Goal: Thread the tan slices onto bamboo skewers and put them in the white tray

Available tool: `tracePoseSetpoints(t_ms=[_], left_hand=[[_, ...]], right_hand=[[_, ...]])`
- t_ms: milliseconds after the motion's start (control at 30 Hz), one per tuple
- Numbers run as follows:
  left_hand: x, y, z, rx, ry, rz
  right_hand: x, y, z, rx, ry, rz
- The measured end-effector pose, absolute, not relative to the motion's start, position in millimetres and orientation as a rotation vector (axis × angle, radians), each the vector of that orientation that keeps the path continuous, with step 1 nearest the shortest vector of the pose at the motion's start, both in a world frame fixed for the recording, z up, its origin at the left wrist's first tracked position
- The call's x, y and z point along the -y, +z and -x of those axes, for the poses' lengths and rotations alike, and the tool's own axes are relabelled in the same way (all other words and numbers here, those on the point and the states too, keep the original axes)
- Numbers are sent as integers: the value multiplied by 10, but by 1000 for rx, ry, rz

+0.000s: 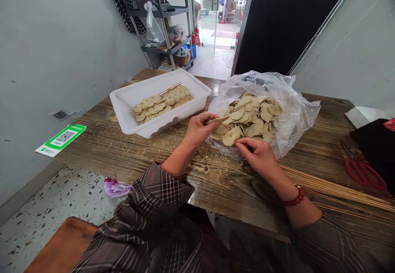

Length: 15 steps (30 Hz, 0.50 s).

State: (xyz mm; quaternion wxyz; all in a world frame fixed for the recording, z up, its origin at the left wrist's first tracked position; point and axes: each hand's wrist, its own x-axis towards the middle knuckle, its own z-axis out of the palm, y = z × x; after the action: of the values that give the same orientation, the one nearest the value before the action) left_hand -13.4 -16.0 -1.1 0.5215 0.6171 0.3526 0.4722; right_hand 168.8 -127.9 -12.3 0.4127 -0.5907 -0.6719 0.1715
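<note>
On the wooden table lies an open clear plastic bag filled with thin, flat beige slices. At its left edge my left hand pinches a slice between thumb and fingers. My right hand is closed at the bag's near edge, its fingertips on the end of a thin stick beside a beige slice. To the left, a white plastic tray holds slices threaded on sticks. Long thin bamboo sticks lie on the table to the right, partly behind my right forearm.
Red-handled scissors and a black cloth are at the right. A green-and-white QR card lies at the table's left edge. A grey cart stands beyond the table, near a doorway.
</note>
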Motion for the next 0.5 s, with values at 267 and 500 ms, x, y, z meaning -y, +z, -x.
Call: tracePoseSetpoints(t_ms=[267, 500], left_hand=[[194, 31, 98, -821, 1153, -1196], [170, 31, 116, -744, 1054, -962]], right_hand=[[1285, -117, -1679, 1661, 441, 1459], [1287, -135, -1682, 1651, 427, 1416]])
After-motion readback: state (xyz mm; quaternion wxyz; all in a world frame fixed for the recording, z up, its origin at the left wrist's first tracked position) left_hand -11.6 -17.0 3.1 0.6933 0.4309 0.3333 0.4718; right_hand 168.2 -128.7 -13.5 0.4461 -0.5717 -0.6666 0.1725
